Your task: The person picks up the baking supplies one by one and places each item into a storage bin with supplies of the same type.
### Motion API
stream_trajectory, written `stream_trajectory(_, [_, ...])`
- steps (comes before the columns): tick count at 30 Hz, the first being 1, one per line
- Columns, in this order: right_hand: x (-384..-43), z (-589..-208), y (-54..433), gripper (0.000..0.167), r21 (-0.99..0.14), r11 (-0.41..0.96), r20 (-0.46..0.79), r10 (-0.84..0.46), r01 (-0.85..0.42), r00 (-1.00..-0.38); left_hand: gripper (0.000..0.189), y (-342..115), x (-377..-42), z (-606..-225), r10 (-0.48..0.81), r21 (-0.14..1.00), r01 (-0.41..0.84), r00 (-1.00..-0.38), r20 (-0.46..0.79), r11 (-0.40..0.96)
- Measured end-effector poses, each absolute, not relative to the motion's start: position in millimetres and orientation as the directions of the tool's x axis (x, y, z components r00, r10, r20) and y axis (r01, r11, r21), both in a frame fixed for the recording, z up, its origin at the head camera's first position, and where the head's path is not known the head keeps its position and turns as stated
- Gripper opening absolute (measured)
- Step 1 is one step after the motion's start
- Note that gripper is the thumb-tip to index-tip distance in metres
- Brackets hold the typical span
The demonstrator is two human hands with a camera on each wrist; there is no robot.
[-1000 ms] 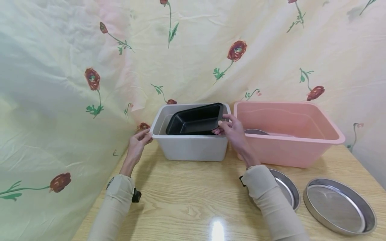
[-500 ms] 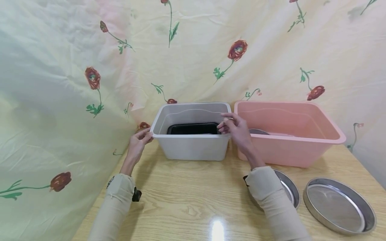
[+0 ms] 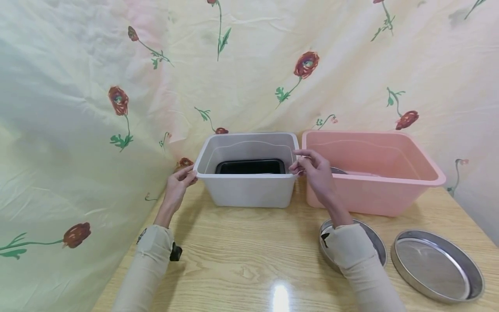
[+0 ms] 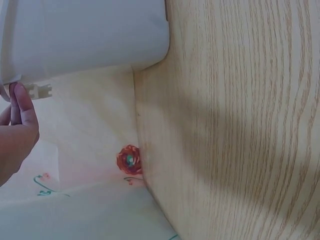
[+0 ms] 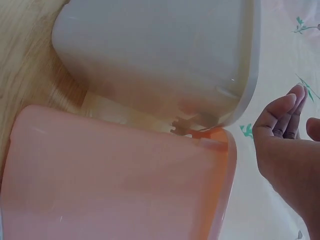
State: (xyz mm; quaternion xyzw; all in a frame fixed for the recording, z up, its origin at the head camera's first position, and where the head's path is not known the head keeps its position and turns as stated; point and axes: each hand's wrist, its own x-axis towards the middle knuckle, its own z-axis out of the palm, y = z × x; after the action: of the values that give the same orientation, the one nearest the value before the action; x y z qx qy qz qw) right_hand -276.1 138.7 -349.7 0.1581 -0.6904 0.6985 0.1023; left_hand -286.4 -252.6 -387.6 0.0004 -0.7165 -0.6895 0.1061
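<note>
The grey plastic bin (image 3: 249, 191) stands at the back of the wooden table, with a black rectangular baking pan (image 3: 249, 167) lying low inside it. At the bin's left front corner my left hand (image 3: 177, 188) pinches the rim between thumb and fingers; the left wrist view shows this left hand (image 4: 20, 127) at the bin's edge too. My right hand (image 3: 316, 173) hovers over the bin's right rim, fingers loosely bent and holding nothing. In the right wrist view, that right hand (image 5: 285, 135) is apart from both bins.
A pink bin (image 3: 374, 197) stands close on the right of the grey one, with part of a dark round edge (image 3: 337, 170) visible inside. Two round metal pans (image 3: 434, 266) lie on the table at right, one partly under my right sleeve (image 3: 352, 247). Flowered cloth (image 3: 249, 78) hangs behind.
The black baking pan went from tilted in my right hand down into the grey bin. My right hand let go and moved right, off the pan. The left hand stayed on the rim.
</note>
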Motion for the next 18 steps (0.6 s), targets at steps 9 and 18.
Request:
stream_trajectory(9, [-269.6,-355.1,149.2,0.028,-0.930,-0.014,0.368,-0.049,-0.367,-0.929,0.041,-251.2,-284.5,-388.6,-0.150,0.989,0.144,-0.978,0.148,0.036])
stream_trajectory(18, [-263.4,-356.6,159.6,0.032,-0.920,0.017,0.391,-0.058,-0.392,-0.919,0.040,-249.7,-283.5,-390.9,-0.162,0.987,0.158,-0.974,0.161,0.027])
